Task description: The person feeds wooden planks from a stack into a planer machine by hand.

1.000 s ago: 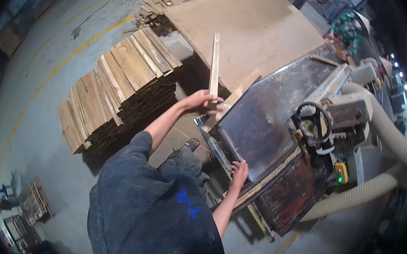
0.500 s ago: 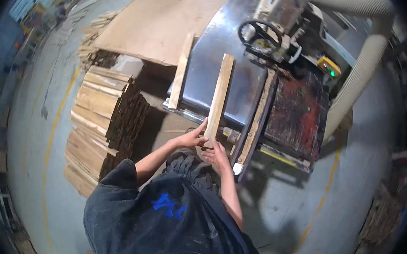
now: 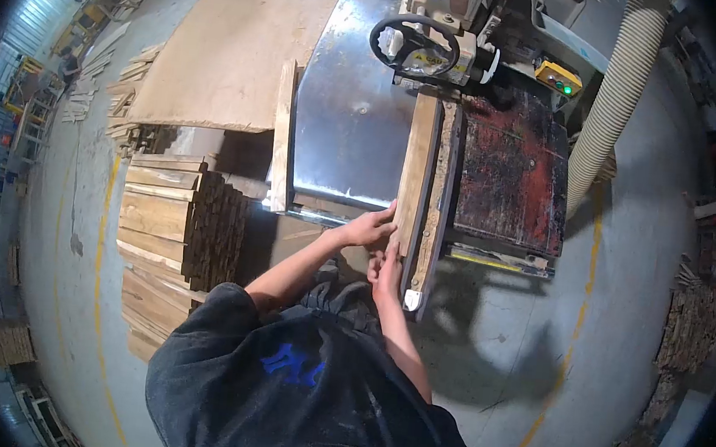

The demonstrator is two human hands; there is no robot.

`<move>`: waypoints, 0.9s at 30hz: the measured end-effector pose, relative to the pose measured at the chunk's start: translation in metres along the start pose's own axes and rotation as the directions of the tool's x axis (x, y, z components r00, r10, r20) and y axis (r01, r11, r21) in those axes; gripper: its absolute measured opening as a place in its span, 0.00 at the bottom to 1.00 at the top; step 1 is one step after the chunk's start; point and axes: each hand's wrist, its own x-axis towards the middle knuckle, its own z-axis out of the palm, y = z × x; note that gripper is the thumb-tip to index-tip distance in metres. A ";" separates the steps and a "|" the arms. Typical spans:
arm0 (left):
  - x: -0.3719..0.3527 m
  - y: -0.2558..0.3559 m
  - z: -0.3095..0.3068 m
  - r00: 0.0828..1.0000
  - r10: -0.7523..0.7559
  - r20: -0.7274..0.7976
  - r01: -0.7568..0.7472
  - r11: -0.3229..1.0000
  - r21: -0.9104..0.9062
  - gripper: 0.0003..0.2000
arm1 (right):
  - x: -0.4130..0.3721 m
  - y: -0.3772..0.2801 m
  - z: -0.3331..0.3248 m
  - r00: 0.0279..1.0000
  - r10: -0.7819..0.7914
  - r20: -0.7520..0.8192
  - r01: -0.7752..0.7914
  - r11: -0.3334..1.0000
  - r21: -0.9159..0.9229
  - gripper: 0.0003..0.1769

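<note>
A long wooden board (image 3: 416, 169) lies lengthwise on the machine's metal table (image 3: 360, 104), alongside a raised feed track (image 3: 439, 188). Its far end reaches the machine head, below the black handwheel (image 3: 414, 45). My left hand (image 3: 369, 227) grips the board's left edge near the closer end. My right hand (image 3: 387, 270) is closed at that near end, with its thumb against the wood; some of its fingers are hidden beneath the board.
A second wooden strip (image 3: 284, 136) lies along the table's left edge. Stacked boards (image 3: 159, 215) stand at left, beside a large plywood sheet (image 3: 228, 50). To the right are a rusty red plate (image 3: 512, 169), a yellow control box (image 3: 558, 77) and a ribbed hose (image 3: 621, 93).
The board has moved right, from slanting over the metal table to lying straight against the feed track. Both hands moved with it, and the camera view shifted.
</note>
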 end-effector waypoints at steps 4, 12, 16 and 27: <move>0.019 0.017 -0.012 0.998 0.042 -0.056 -0.027 0.967 0.255 0.41 | 0.016 -0.004 0.012 0.989 -0.123 -0.081 0.104 0.972 -0.211 0.27; 0.103 0.009 -0.051 0.950 0.042 -0.309 -0.020 0.997 0.074 0.40 | 0.086 -0.074 0.071 0.981 -0.003 -0.192 -0.046 0.968 -0.247 0.25; 0.160 0.014 -0.077 0.892 0.121 -0.436 -0.057 0.986 0.158 0.36 | 0.143 -0.101 0.103 0.940 -0.086 -0.329 -0.037 0.937 -0.349 0.24; 0.045 0.017 -0.182 0.538 0.443 -0.718 -0.033 0.862 0.507 0.27 | 0.182 -0.135 0.117 0.993 0.023 -0.116 -0.030 0.997 -0.065 0.30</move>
